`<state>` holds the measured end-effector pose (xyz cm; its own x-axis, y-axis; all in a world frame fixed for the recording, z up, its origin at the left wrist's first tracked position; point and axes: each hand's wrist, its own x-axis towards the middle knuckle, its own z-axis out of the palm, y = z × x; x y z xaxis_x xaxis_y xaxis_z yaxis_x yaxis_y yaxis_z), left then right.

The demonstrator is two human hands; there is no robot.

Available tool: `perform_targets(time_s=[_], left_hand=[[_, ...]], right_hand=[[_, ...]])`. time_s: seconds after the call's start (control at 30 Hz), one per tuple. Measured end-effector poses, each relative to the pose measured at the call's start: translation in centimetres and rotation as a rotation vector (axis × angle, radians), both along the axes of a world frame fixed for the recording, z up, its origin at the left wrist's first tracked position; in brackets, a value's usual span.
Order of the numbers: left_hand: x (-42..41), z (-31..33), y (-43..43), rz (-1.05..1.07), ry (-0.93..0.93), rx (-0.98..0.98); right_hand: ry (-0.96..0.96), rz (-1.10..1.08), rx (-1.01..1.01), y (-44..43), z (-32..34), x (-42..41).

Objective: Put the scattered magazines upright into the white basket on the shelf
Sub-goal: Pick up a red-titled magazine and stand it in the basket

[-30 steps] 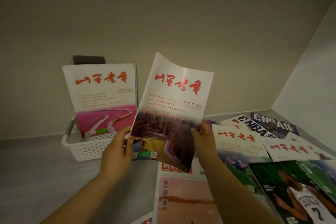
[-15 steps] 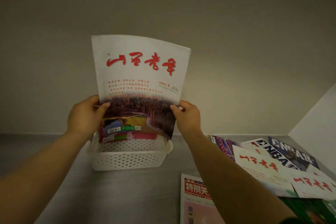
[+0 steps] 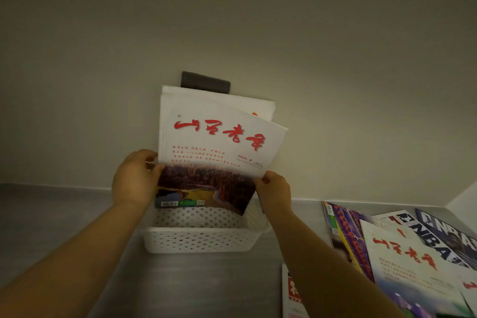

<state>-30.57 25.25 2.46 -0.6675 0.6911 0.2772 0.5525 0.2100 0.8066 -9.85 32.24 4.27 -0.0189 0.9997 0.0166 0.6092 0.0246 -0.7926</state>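
A white perforated basket (image 3: pixel 198 239) stands on the grey shelf against the back wall. I hold a white magazine with red calligraphy (image 3: pixel 214 147) upright over it, its lower edge dipping inside the basket. My left hand (image 3: pixel 134 181) grips its left edge and my right hand (image 3: pixel 273 191) grips its right edge. Behind it another white magazine (image 3: pixel 258 106) stands upright in the basket, mostly hidden. More magazines lie scattered flat at the right: a white one with red calligraphy (image 3: pixel 405 261), a purple one (image 3: pixel 346 230) and an NBA one (image 3: pixel 449 237).
A dark block (image 3: pixel 205 82) is fixed on the wall behind the basket. Another magazine (image 3: pixel 291 294) lies at the bottom edge, under my right forearm. A side wall closes the shelf at the far right. Bare grey shelf surface (image 3: pixel 64 214) lies left of the basket.
Both hands carried the magazine from the right to above the basket, then lowered it so its bottom edge now sits inside, in front of the standing magazine.
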Motion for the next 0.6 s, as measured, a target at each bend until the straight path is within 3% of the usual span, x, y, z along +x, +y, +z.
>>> perform_targets(time_s=[0.2, 0.4, 0.6], left_hand=[[1.2, 0.1, 1.3, -0.141, -0.17, 0.13], [1.7, -0.1, 2.1, -0.194, -0.192, 0.087], [1.4, -0.1, 2.1, -0.16, -0.157, 0.005]], right_hand=[[0.302, 0.021, 0.004, 0.6, 0.7, -1.4], [0.196, 0.211, -0.02, 1.4, 1.2, -2.8], [0.164, 0.235, -0.007, 1.4, 0.7, -1.9]])
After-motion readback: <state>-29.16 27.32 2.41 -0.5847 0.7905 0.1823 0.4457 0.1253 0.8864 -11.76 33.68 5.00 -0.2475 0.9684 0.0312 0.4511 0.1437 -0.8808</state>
